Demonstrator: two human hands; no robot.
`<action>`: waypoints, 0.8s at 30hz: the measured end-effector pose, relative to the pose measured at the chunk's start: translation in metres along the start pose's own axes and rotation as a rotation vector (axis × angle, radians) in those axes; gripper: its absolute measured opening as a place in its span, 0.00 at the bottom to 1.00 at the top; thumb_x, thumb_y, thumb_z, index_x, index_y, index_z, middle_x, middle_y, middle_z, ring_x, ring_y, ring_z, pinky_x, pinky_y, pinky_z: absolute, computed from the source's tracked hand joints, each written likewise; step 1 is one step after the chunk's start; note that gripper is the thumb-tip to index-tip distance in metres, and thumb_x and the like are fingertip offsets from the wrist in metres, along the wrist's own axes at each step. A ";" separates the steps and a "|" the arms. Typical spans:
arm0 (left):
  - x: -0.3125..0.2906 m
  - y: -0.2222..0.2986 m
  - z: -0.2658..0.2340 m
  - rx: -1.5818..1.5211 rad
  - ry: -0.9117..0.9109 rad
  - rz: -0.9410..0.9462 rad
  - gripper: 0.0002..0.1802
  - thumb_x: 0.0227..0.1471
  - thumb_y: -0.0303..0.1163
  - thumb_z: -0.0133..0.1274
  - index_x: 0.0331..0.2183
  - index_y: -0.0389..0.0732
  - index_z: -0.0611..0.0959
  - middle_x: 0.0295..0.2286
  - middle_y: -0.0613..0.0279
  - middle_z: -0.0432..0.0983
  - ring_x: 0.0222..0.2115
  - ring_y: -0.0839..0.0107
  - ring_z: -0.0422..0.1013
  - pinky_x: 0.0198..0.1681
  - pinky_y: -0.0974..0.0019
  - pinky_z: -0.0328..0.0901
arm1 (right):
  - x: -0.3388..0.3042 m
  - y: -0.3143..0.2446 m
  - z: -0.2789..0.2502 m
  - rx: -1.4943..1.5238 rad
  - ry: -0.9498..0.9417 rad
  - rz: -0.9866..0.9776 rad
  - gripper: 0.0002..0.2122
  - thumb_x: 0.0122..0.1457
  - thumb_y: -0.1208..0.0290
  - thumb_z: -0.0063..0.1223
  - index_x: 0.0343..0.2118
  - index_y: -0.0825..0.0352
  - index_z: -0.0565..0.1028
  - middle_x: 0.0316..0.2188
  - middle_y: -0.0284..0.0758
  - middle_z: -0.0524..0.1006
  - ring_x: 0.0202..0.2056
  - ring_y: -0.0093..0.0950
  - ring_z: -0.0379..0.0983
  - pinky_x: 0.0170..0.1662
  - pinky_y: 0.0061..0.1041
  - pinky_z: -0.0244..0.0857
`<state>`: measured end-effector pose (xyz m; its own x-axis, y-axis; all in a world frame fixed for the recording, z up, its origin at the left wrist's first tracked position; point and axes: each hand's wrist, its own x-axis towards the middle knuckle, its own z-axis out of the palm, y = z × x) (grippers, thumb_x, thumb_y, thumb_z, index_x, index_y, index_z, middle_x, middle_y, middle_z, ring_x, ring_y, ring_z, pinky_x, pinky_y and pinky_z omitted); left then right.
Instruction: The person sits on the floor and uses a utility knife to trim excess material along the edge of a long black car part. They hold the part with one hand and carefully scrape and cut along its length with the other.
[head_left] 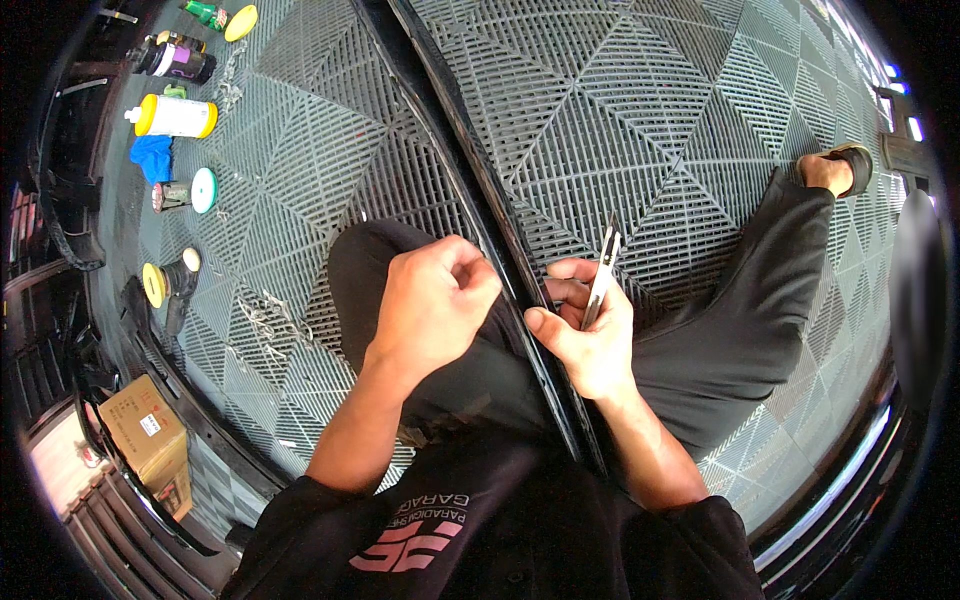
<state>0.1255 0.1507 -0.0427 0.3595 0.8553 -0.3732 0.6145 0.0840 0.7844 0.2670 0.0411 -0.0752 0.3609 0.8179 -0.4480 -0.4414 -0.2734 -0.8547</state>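
A long glossy black trim strip (pixel 460 160) runs from the far edge between my hands down to my lap. My right hand (pixel 595 345) is closed around a slim utility knife (pixel 602 272), its blade end pointing away from me. The fingers of that hand also rest at the strip's right edge. Left of the strip, my left hand (pixel 435 305) is curled closed, thumb against bent fingers, close to the strip's edge. Whatever it may pinch is hidden.
Crumpled pale scraps (pixel 270 322) lie on the grey slatted floor (pixel 570 120) at left. Along the left stand a yellow-capped white bottle (pixel 177 117), a blue cloth (pixel 152 157), a can (pixel 172 196) and a polisher-like tool (pixel 178 280). A cardboard box (pixel 145 430) sits lower left.
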 end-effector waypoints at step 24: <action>0.045 -0.108 -0.102 -0.678 0.703 0.395 0.27 0.49 0.07 0.36 0.51 0.37 0.68 0.58 0.47 0.63 0.60 0.56 0.61 0.64 0.56 0.53 | 0.002 -0.015 -0.015 0.144 -0.083 0.097 0.25 0.48 0.81 0.66 0.50 0.71 0.68 0.35 0.38 0.79 0.34 0.23 0.76 0.40 0.22 0.71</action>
<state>0.0036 0.2326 -0.0935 -0.1734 0.9700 0.1702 -0.0567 -0.1824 0.9816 0.2866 0.0394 -0.0669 0.2446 0.8317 -0.4984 -0.5861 -0.2827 -0.7593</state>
